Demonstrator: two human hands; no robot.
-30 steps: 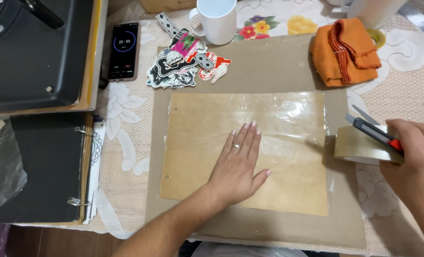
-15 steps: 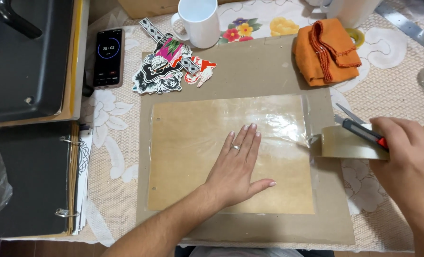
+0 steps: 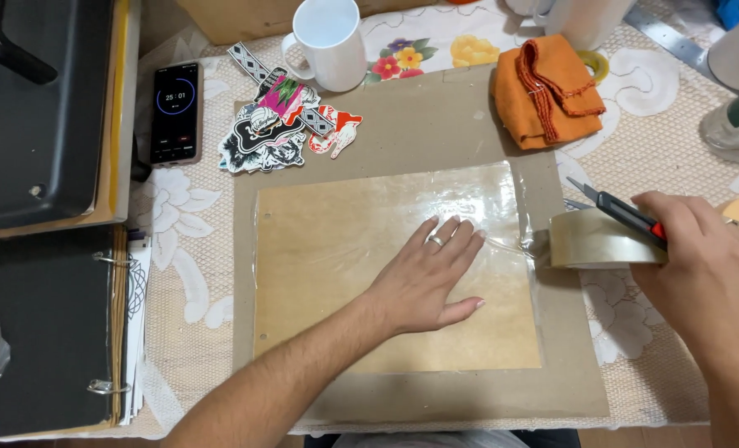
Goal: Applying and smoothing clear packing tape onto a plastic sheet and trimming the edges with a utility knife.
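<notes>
Right-hand grip [image 3: 701, 257] closes around a clear tape roll [image 3: 606, 239] and a red-and-black utility knife [image 3: 627, 216] at the right edge of the brown sheet [image 3: 336, 249]. Left hand [image 3: 427, 278] lies flat and open on that plastic-covered sheet, which rests on grey cardboard [image 3: 419, 124] on the tabletop. An orange cloth [image 3: 544, 87], a white mug [image 3: 328, 41], stickers [image 3: 278, 120] and a phone [image 3: 175, 112] lie beyond.

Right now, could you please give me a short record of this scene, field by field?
Surface: table with lace cloth
Left hand: flat on the brown sheet
Right hand: holding clear tape roll and red-black scissors
Tape: strip drawn onto the sheet's right edge
Under sheet: grey cardboard
Nearby: white mug, stickers, phone, orange cloth, ring binder
</notes>
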